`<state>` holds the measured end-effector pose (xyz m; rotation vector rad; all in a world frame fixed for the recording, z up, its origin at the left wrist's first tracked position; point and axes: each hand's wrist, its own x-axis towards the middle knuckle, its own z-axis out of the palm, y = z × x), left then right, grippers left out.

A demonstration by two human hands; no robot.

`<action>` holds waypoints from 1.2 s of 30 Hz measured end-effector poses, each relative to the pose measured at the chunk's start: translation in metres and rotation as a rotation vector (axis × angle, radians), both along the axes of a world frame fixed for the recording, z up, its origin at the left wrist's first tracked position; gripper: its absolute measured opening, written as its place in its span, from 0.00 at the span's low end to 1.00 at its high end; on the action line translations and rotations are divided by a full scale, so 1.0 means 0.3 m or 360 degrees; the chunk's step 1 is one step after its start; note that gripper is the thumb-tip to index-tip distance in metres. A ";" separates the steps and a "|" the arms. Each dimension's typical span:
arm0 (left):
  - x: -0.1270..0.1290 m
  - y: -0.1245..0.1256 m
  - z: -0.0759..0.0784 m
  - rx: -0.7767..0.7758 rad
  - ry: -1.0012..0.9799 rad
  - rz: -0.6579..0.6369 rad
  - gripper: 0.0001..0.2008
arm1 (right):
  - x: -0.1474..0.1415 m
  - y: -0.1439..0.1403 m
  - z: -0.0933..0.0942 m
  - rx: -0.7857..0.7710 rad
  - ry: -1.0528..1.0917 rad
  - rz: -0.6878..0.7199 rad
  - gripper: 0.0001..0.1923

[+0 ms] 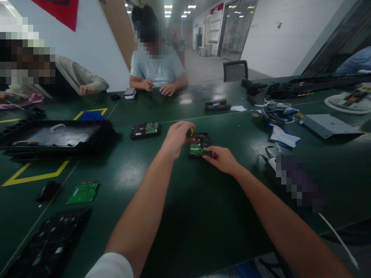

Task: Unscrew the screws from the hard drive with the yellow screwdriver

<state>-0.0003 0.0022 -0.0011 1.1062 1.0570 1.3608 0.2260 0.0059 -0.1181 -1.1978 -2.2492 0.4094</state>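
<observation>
A hard drive with a green circuit board lies on the green table in front of me. My right hand pinches its right near edge between thumb and fingers. Over the drive's left side, my left hand is closed around a yellow and black screwdriver, mostly hidden by the fingers; I cannot tell whether its tip touches the drive. Another hard drive, board side up, lies to the left of my left hand.
On the left are stacked black trays, a loose green circuit board and a black panel of drives. Gloves, a grey metal box and cables lie right. Two people sit across; one handles a small tool.
</observation>
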 end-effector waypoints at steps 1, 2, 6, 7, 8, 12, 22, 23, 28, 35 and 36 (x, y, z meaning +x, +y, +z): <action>0.000 0.000 0.002 0.0003 0.0028 0.0014 0.08 | 0.000 0.000 0.001 -0.0005 -0.0001 -0.0004 0.19; 0.000 -0.001 0.004 -0.0007 0.0039 0.0020 0.08 | 0.000 -0.001 0.001 -0.0011 -0.0004 -0.0005 0.19; 0.004 -0.007 0.011 -0.0085 -0.0032 -0.0020 0.10 | 0.000 0.000 0.002 -0.0006 0.0001 0.0004 0.18; 0.005 -0.007 0.011 -0.0087 -0.0047 -0.0035 0.10 | 0.001 0.000 0.001 0.0000 0.0001 0.0009 0.18; 0.005 -0.007 0.010 -0.0080 -0.0053 -0.0047 0.10 | 0.001 0.000 0.000 0.0001 -0.0002 0.0013 0.19; 0.001 -0.003 0.005 -0.0002 0.0013 -0.0057 0.08 | 0.004 0.001 0.000 -0.0019 -0.0019 0.0007 0.20; -0.003 -0.005 0.011 -0.0076 -0.0068 -0.0083 0.09 | 0.002 0.000 0.000 0.0007 -0.0010 0.0000 0.18; -0.003 -0.006 0.011 -0.0061 -0.0054 -0.0084 0.09 | 0.002 0.001 0.000 0.0007 -0.0014 -0.0005 0.19; -0.004 -0.009 0.020 0.0033 0.0049 -0.0048 0.08 | 0.004 0.002 0.001 -0.0004 -0.0035 -0.0004 0.19; 0.005 -0.020 0.034 -0.0034 -0.0007 -0.0031 0.07 | 0.002 0.000 0.001 0.0016 -0.0020 -0.0011 0.18; 0.006 -0.019 0.032 -0.0018 -0.0006 -0.0033 0.07 | 0.001 0.000 0.000 0.0015 -0.0017 -0.0010 0.18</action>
